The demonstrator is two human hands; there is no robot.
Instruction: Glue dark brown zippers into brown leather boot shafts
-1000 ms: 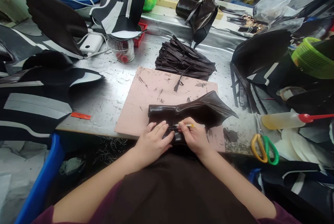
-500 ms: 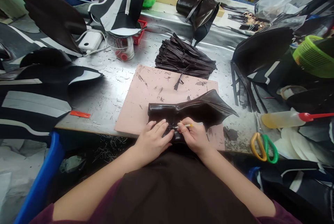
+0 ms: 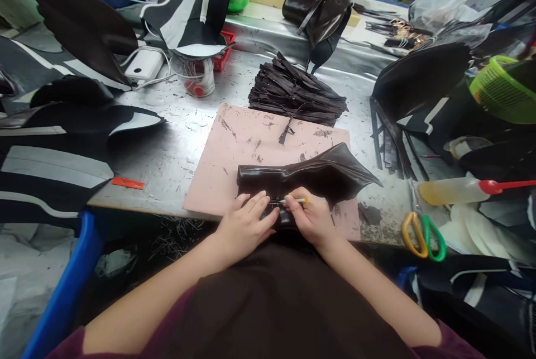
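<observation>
A dark brown, glossy leather piece [image 3: 262,179] lies folded on a pink board [image 3: 234,141] at the table's front edge. My left hand [image 3: 245,222] rests on its near part with the fingers stretched out, pressing it down. My right hand [image 3: 312,218] pinches a thin white pen [image 3: 304,200] with a yellow section. Its tip points left and meets the leather beside my left fingertips, along a narrow slot or strap. Part of the leather under my hands is hidden.
Beyond the board sits a bundle of dark leather strips [image 3: 297,91]. Scissors [image 3: 424,236] and a bottle with a red nozzle [image 3: 454,191] lie to the right. An orange blade holder [image 3: 128,182] and stacked black pieces [image 3: 54,163] are left, above a blue bin [image 3: 69,286].
Almost nothing differs. Both hands, the pen and the leather keep their places; the view has shifted very slightly.
</observation>
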